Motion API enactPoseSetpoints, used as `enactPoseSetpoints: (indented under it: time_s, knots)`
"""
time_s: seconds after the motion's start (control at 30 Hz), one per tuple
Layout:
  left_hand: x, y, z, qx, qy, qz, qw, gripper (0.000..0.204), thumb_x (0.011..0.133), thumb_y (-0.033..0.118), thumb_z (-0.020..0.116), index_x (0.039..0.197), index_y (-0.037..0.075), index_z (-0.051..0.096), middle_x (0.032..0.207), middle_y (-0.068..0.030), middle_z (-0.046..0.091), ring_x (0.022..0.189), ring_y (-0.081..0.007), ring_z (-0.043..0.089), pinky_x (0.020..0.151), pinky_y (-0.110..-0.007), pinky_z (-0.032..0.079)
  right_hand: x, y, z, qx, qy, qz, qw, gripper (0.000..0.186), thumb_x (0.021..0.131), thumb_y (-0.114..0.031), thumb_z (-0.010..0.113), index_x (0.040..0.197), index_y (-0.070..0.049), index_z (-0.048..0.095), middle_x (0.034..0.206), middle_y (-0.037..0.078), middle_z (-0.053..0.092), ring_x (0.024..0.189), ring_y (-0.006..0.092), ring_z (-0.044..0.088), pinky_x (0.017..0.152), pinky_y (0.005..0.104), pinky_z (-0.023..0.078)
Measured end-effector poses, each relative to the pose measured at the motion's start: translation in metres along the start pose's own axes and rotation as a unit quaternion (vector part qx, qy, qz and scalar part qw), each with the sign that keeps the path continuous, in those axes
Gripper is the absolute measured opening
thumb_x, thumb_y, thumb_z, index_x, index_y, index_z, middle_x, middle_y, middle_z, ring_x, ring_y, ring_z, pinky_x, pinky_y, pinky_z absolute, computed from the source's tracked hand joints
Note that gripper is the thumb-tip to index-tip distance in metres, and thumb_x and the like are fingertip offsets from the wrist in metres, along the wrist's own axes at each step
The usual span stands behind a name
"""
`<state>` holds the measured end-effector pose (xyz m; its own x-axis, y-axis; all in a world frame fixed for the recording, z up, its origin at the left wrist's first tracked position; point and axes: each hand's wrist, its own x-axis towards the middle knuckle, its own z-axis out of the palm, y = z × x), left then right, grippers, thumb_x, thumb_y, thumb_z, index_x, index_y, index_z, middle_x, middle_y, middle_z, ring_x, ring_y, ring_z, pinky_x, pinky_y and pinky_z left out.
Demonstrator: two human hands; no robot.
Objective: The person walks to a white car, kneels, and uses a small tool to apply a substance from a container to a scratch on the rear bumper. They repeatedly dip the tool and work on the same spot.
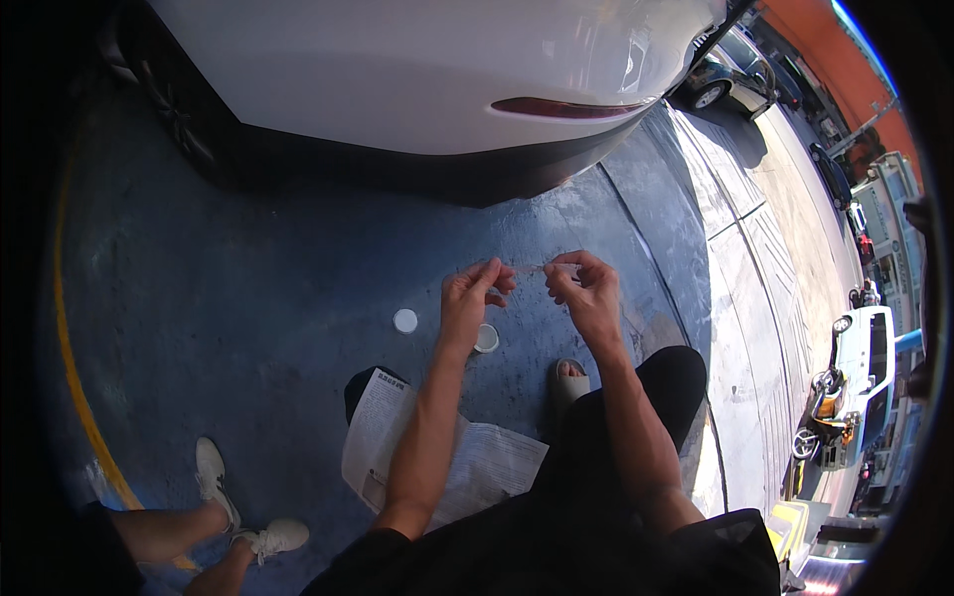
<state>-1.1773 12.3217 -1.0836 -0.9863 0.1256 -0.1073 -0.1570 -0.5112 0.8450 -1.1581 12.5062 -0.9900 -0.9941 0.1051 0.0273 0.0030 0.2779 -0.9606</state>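
Note:
Between my two hands stretches a thin, clear strip, too small to name more exactly. Its left end is pinched by the fingertips of my left hand. My right hand pinches the other end, with the fingers curled in. On the floor below the left wrist stands a small round open tub, partly hidden by my forearm. A round white lid lies to its left, apart from it. A printed sheet of paper rests over my lap, partly beneath my left forearm.
Ahead is the lower body of a white car with a dark lower edge and a red reflector. Another person's white shoes are at lower left, near a yellow floor line. Several vehicles stand outside at right.

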Motion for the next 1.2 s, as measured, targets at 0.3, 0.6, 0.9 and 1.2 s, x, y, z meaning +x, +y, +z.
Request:
enactPoseSetpoints:
  time_s: [0.3,0.6,0.9,1.2]
  knots:
    - [0.005,0.004,-0.039,-0.046,0.252,0.095,0.962,0.062,0.102,0.061,0.059,0.073,0.006,0.06,0.069,-0.0035,0.052,0.063,-0.018,0.055,0.067,-0.035,0.049,-0.02,0.034,-0.005,-0.274,-0.024,-0.016,0.961,0.021,0.088,-0.018,0.073,0.099,-0.001,0.079,0.083,0.016,0.075,0.068,0.0247,0.069,0.068,0.0388,0.054]
    - [-0.025,0.03,-0.034,-0.066,0.284,0.131,0.947,0.052,0.105,0.052,0.059,0.075,0.01,0.061,0.068,-0.0008,0.05,0.069,-0.0137,0.051,0.067,-0.034,0.044,-0.014,0.195,0.041,-0.384,-0.14,-0.053,0.911,0.015,0.087,-0.012,0.07,0.094,-0.006,0.082,0.096,0.016,0.072,0.092,0.0364,0.07,0.078,0.0451,0.056]
    - [-0.06,0.048,-0.023,-0.019,0.318,0.188,0.929,0.059,0.104,0.053,0.057,0.07,0.006,0.06,0.065,-0.0051,0.056,0.065,-0.0173,0.056,0.065,-0.035,0.046,0.015,0.27,0.083,-0.422,-0.242,-0.172,0.857,0.012,0.087,-0.012,0.07,0.084,-0.003,0.078,0.099,0.015,0.065,0.1,0.0346,0.063,0.085,0.047,0.052]
    - [-0.065,0.047,-0.013,-0.021,0.313,0.215,0.925,0.051,0.105,0.044,0.059,0.07,0.008,0.062,0.066,-0.0029,0.056,0.066,-0.0146,0.055,0.064,-0.034,0.046,0.018,0.291,0.092,-0.445,-0.252,-0.238,0.826,0.016,0.086,-0.012,0.068,0.077,-0.001,0.074,0.101,0.018,0.062,0.099,0.0341,0.06,0.086,0.0471,0.048]
